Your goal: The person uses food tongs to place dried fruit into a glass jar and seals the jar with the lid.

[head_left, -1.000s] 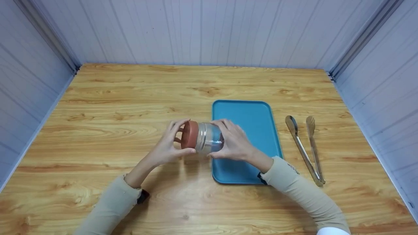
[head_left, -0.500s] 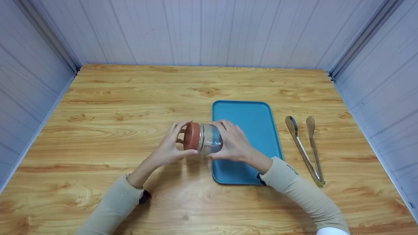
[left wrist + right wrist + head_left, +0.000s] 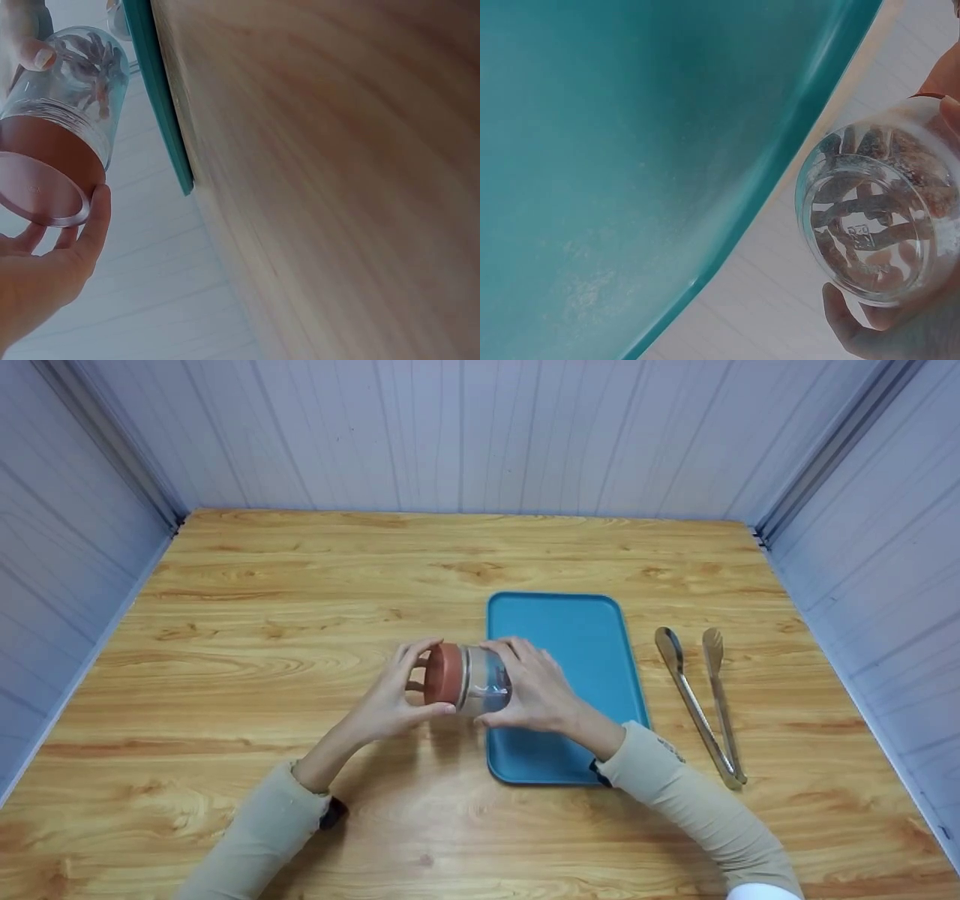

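A clear glass jar (image 3: 481,690) lies sideways in the air between my two hands, its reddish-brown lid (image 3: 444,671) facing left. With thumb and fingers, my left hand (image 3: 390,697) grips the lid's edge. My right hand (image 3: 538,690) holds the glass body near its base, thumb below and fingers over the top. In the left wrist view the lid (image 3: 52,154) sits at the threaded mouth, with left fingertips along its edge. The jar's round base (image 3: 866,232) faces the right wrist camera, and fingers show distorted through the glass.
Under my right hand and forearm lies a blue rectangular tray (image 3: 570,622) on the wooden table (image 3: 300,585). Metal tongs (image 3: 705,712) rest spread to the right of the tray. Pale panelled walls (image 3: 457,435) bound the table at the back and both sides.
My left hand and the lid have shifted slightly right, and the visible strip of glass between lid and neck ring has narrowed. The right hand is nearly still; tray and tongs have not moved.
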Motion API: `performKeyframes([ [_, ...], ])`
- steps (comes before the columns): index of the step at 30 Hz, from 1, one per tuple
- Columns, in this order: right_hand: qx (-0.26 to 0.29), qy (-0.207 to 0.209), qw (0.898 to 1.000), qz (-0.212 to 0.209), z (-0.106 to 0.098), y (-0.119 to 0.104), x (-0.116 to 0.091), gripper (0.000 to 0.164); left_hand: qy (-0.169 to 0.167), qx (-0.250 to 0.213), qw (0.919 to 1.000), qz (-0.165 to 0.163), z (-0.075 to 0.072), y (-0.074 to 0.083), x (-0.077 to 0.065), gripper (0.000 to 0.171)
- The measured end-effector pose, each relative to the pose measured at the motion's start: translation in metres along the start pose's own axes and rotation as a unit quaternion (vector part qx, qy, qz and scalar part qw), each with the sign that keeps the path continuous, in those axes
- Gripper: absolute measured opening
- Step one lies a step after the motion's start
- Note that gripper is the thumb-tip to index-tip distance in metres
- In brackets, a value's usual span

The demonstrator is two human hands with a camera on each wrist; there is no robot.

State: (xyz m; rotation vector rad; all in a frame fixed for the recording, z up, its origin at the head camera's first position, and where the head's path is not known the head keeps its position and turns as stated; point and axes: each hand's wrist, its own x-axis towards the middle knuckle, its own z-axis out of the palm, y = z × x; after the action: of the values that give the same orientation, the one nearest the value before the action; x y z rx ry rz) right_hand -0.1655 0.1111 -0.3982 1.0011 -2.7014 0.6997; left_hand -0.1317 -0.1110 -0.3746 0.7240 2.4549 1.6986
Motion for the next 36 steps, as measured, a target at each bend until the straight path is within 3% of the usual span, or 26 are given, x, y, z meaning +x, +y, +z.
performKeyframes([
  [12, -0.013, -0.004, 1.0, -0.003, -0.0004, -0.0006, 0.0002, 0.09, -0.018, -0.023, 0.9996, -0.003, -0.0005, -0.0013, 0.0002, 0.074],
  [18, -0.014, -0.007, 1.0, -0.002, -0.0004, -0.0008, 0.0005, 0.09, -0.029, -0.028, 0.9988, -0.026, -0.002, -0.001, -0.0005, 0.075],
  [25, -0.015, -0.004, 1.0, -0.003, 0.0001, -0.0004, 0.0009, 0.091, -0.039, 0.02, 0.9981, -0.043, -0.0052, 0.0022, -0.0013, 0.077],
  [29, -0.012, -0.001, 1.0, -0.002, 0.0011, 0.0, 0.0007, 0.09, -0.046, 0.036, 0.9975, -0.039, -0.0064, 0.0031, -0.0017, 0.078],
  [36, -0.014, 0.0, 1.0, -0.004, 0.0015, 0.0001, 0.001, 0.089, -0.057, 0.02, 0.9981, -0.01, -0.0064, 0.0026, -0.0024, 0.077],
])
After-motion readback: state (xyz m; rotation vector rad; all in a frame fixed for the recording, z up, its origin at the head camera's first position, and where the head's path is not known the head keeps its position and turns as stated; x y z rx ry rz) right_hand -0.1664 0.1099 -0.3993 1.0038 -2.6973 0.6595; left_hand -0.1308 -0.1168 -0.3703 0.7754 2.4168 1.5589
